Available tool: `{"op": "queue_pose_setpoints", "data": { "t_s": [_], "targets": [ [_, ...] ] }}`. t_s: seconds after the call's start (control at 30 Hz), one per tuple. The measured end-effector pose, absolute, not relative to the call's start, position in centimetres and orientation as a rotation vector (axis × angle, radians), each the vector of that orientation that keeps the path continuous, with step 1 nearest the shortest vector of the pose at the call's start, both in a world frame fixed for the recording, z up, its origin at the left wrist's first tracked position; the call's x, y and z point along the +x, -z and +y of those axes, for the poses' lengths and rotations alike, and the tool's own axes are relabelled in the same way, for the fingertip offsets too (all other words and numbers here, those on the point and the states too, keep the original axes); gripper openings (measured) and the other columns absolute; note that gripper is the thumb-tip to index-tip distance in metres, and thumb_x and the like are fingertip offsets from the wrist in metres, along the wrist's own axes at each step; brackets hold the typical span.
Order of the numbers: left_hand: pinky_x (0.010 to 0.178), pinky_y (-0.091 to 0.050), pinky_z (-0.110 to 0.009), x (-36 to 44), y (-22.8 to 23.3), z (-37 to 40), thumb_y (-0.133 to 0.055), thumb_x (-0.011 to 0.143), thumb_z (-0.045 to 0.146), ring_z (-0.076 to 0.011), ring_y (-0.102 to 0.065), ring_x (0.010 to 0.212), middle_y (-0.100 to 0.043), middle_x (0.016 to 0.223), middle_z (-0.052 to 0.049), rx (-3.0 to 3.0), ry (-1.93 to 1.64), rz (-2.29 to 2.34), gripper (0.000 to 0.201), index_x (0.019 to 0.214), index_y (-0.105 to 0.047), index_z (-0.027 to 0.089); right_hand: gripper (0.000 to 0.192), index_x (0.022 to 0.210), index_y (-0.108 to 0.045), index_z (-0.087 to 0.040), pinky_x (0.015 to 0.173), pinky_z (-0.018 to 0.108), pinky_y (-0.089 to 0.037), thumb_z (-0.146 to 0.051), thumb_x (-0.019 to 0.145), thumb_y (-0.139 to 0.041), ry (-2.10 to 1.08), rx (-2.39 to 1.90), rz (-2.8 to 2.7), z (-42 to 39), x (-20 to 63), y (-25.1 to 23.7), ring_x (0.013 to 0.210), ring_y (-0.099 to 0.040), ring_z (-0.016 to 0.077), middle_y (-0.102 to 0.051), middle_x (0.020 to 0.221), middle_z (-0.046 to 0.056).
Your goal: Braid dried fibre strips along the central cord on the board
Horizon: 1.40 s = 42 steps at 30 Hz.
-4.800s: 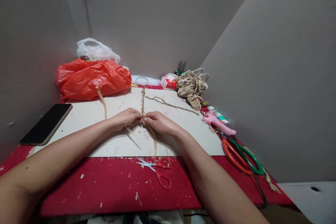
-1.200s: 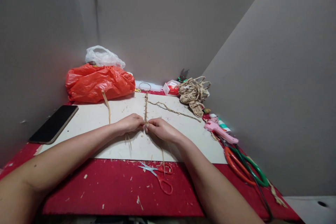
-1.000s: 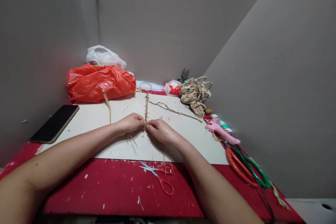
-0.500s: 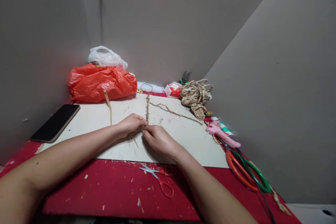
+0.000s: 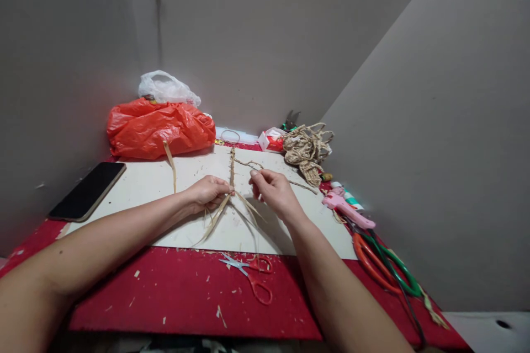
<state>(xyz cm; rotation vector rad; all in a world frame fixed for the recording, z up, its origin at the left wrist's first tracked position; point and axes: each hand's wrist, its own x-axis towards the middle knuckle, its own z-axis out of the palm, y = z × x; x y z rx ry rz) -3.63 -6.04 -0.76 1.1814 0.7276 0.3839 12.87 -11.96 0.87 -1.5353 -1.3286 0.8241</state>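
Note:
My left hand (image 5: 208, 192) pinches the near end of a narrow braided straw strip (image 5: 232, 168), which runs away from me over a white board (image 5: 136, 198). Loose flat straw strands (image 5: 215, 220) fan out toward me from below the pinch. Raised to the right of the strip, my right hand (image 5: 274, 192) has its fingers curled and the thumb near the index finger. Whatever is between them, if anything, is too small to make out. Behind that hand lies a thin twisted cord (image 5: 305, 186), partly hidden. Small scissors with red handles (image 5: 261, 293) lie spread on the red tabletop (image 5: 182, 292).
A phone (image 5: 88, 190) lies left, by a red plastic bag (image 5: 161, 129). At the back right are bundled straw cords (image 5: 308, 149) and a small red-and-white box (image 5: 271, 139). A pink glue gun (image 5: 350, 210) and large orange-and-green-handled tools (image 5: 372, 265) line the right edge.
My right hand has left the strip's near end and moved up and to the right. The loose strands now show spread below my left hand, which keeps its pinch.

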Motion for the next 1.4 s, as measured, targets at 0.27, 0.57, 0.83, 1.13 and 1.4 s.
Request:
{"op": "queue_pose_setpoints", "data": {
  "t_s": [0.27,0.57,0.83,1.13,1.4],
  "targets": [
    [0.039,-0.007,-0.024,-4.0,1.5,-5.5,-0.056,0.079,0.034,-0.0038,-0.017,0.034,-0.029,0.039,0.007,1.430,-0.389,0.664,0.027,0.061,-0.054,0.014,0.039,0.062,-0.050,-0.016,0.030,0.019,-0.012,-0.049,0.083,-0.049,-1.529,-1.427,-1.304,-11.4,11.3,1.5,0.030,-0.017,0.0033,-0.030,0.039,-0.009],
    [0.043,-0.015,-0.022,-4.3,0.7,-5.1,-0.054,0.078,0.028,-0.0050,-0.024,0.041,-0.038,0.047,0.005,1.701,-0.352,0.666,0.018,0.071,-0.059,0.012,0.033,0.061,-0.043,-0.018,0.031,0.018,-0.006,-0.043,0.081,-0.053,-1.835,-1.278,-1.188,-10.7,12.7,1.8,0.032,-0.013,0.0031,-0.025,0.042,-0.011],
    [0.054,-0.028,-0.023,-4.3,-0.4,-5.5,-0.047,0.074,0.022,-0.0113,-0.041,0.053,-0.050,0.055,0.000,2.223,-0.349,0.883,0.018,0.062,-0.058,0.014,0.024,0.057,-0.042,-0.018,0.031,0.017,-0.005,-0.030,0.074,-0.054,-1.715,-1.314,-1.021,-11.1,11.3,1.6,0.030,-0.011,0.0026,-0.023,0.036,-0.012],
    [0.059,-0.033,-0.029,-3.6,0.5,-10.3,-0.051,0.071,0.017,-0.0218,-0.053,0.060,-0.059,0.063,-0.011,2.592,-0.305,1.081,0.012,0.076,-0.062,0.014,0.030,0.050,-0.036,-0.019,0.031,0.017,-0.009,-0.025,0.071,-0.057,-1.649,-1.323,-0.874,-11.6,10.0,2.0,0.031,-0.015,0.0022,-0.026,0.034,-0.010],
    [0.052,-0.029,-0.025,-3.8,-0.9,-8.5,-0.045,0.078,0.032,-0.0128,-0.044,0.050,-0.051,0.053,-0.002,2.317,-0.372,0.849,0.027,0.057,-0.053,0.017,0.013,0.061,-0.051,-0.013,0.032,0.014,-0.008,-0.021,0.068,-0.059,-1.759,-1.206,-0.886,-11.3,11.4,1.1,0.035,-0.011,0.0013,-0.023,0.040,-0.012]
  ]
}}
